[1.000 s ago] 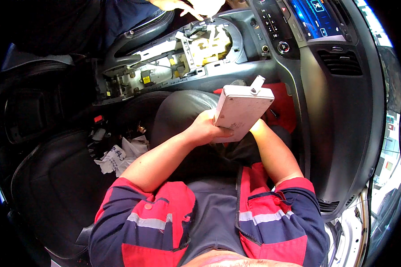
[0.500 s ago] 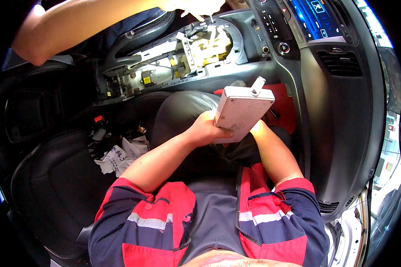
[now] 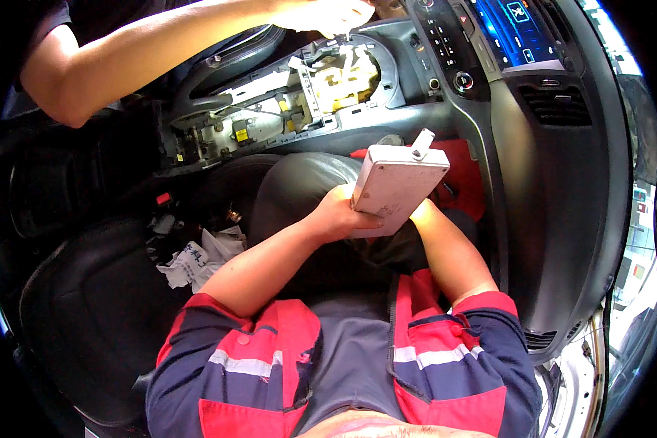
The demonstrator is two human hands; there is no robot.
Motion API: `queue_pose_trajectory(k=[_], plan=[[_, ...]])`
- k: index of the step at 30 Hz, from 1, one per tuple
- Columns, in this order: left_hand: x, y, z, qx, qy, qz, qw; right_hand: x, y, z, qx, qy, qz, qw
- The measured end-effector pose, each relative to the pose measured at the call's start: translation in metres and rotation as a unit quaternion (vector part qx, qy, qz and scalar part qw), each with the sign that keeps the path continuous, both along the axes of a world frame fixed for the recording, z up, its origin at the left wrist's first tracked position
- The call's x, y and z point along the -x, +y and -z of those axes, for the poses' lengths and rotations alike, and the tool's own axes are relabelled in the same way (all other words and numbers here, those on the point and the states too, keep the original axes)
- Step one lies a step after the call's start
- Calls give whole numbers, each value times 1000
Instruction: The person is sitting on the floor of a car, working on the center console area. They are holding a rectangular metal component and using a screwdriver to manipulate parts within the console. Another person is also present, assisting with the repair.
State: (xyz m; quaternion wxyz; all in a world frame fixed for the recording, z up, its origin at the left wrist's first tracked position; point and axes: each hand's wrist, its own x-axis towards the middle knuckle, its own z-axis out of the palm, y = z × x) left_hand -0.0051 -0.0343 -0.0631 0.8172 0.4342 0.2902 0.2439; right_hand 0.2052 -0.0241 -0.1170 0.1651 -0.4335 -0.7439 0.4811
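The left hand (image 3: 339, 213) of the person is closed on a flat white box (image 3: 400, 188), gripping it at its left edge; the thumb lies across the lower part of the broad face, and the other fingers go behind, out of sight. The right hand (image 3: 422, 211) is almost all hidden behind the box — only a part near the wrist shows at the lower right edge — so one cannot tell if it is open or closed. The box is in front of the person's chest, tilted, with its narrow end pointing up and toward the right. On this end stands a small white tab (image 3: 423, 144), and the broad face carries some dirty spots.

Behind the box, to its right, there is a red cloth or mat (image 3: 466, 179). Both forearms come from the short sleeves of a red and dark blue jacket (image 3: 244, 310) with pale stripes.

Further up is the middle console (image 3: 321, 130) of a car, its inside uncovered, with a bright yellow part (image 3: 343, 84) in it. Over the front of this console reaches the arm (image 3: 153, 51) of another person; that person's hand (image 3: 321, 14) is strongly lit, and one cannot tell what its fingers hold.

To the right of the console are a round knob (image 3: 463, 82), a lit blue screen (image 3: 515, 33) and an air vent (image 3: 558, 104). On the left side, crumpled white paper or plastic (image 3: 201, 261) lies near a red buckle (image 3: 163, 198), beside a black seat (image 3: 87, 314).
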Motion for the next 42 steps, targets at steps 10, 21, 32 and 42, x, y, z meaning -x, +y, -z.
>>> queue_pose_trajectory(k=[10, 21, 32, 42], plan=[[1, 3, -3, -19, 37, 15, 999, -10, -17, 68, 246, 173, -5, 954], [8, 7, -5, 73, -109, 47, 990, -21, -26, 40, 193, 101, 68, 974], [17, 5, 5, 186, -363, 48, 912, -26, -28, 53, 113, -186, 19, 976], [12, 13, 11, 239, -315, -108, 912, -33, -25, 64, 108, -291, -15, 951]])
